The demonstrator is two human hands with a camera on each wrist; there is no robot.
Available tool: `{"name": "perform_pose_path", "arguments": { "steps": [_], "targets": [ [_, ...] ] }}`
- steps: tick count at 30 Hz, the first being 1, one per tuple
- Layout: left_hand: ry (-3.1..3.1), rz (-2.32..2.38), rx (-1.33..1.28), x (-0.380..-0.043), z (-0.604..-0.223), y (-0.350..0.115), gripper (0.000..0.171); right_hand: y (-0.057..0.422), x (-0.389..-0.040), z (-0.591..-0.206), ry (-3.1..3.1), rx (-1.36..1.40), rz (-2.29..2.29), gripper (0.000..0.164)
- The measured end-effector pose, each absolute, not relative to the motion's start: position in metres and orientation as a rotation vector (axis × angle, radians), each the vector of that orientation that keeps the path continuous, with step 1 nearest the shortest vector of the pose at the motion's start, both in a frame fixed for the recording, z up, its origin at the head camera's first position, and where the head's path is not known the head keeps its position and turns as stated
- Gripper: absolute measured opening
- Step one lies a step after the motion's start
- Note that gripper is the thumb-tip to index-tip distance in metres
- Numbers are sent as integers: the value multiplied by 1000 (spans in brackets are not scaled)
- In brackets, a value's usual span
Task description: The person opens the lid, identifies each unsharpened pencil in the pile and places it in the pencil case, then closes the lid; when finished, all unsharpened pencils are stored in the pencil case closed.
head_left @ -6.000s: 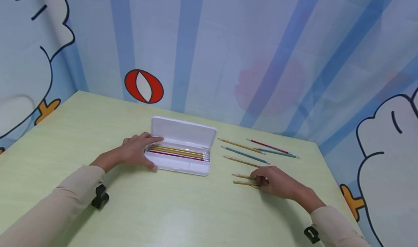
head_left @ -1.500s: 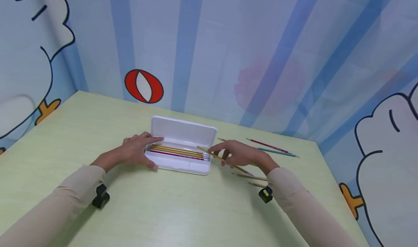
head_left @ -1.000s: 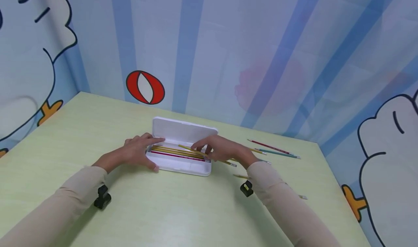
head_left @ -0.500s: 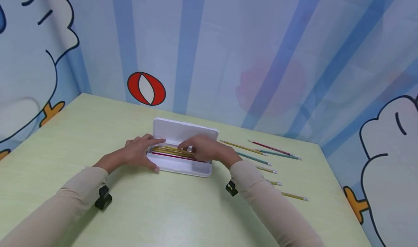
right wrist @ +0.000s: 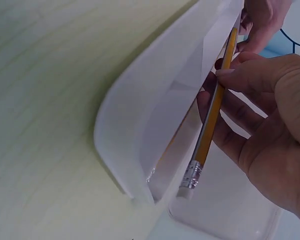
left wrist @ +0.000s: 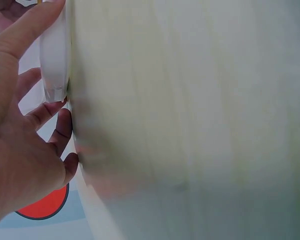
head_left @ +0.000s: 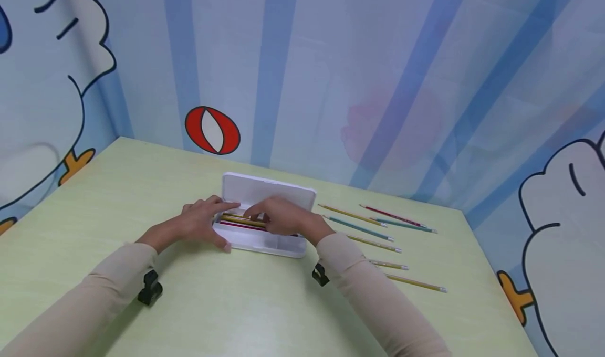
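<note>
A white pencil case [head_left: 267, 188] lies with its lid raised at the middle of the table, several yellow pencils [head_left: 229, 219] and a dark red pencil [head_left: 241, 226] inside. My left hand [head_left: 198, 221] holds the case's left end, thumb at the front side and index finger reaching along the lid's base. Over the tray, my right hand [head_left: 283, 218] pinches a yellow pencil [right wrist: 212, 117] between thumb and fingers. In the right wrist view the pencil's silver ferrule and pale eraser [right wrist: 187, 185] point toward the case's near end. My right hand hides the tray's right part in the head view.
Several pencils lie spread to the right of the case: yellow ones [head_left: 416, 283], a teal one [head_left: 359, 228], and a red pencil [head_left: 385, 213] by another teal pencil [head_left: 408, 224]. A striped cartoon curtain [head_left: 312, 84] stands behind the table [head_left: 227, 310].
My right hand has taken a yellow pencil from the table on the right and carried it left into the open case. My left hand has kept its place on the case.
</note>
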State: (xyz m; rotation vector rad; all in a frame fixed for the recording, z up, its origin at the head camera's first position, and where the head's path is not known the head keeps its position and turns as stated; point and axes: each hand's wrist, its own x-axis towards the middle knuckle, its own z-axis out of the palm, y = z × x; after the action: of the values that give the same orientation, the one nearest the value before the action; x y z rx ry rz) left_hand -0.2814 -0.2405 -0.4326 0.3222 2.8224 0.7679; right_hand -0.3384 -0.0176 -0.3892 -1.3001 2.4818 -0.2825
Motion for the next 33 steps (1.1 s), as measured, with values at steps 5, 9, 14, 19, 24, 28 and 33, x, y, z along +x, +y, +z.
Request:
{"name": "perform_pose_path", "arguments": {
  "steps": [5,9,14,19,24,28,33],
  "targets": [
    [2819,772,324,-281,-432,-240,99,-18,-339,-392,2494,-1324,-282,52],
    [2825,775,335,-281,-432,-241,99,-18,-338,-392,2504,-1324,-275,50],
    [2830,773,348,-281,-433,-241,99,-17,-338,-393,2505,-1336,-294,46],
    [2832,768,347,-281,-432,-241,98,-15,-338,-395,2508,-1353,-301,44],
    [2835,764,351,-280,-432,-241,98,-13,-338,-396,2510,-1371,-297,41],
    [2839,760,355,-280,-433,-241,98,-12,-338,-397,2509,-1370,-295,41],
    [2832,763,349,-280,-432,-241,98,-10,-339,-398,2522,-1377,-286,41]
  ]
}}
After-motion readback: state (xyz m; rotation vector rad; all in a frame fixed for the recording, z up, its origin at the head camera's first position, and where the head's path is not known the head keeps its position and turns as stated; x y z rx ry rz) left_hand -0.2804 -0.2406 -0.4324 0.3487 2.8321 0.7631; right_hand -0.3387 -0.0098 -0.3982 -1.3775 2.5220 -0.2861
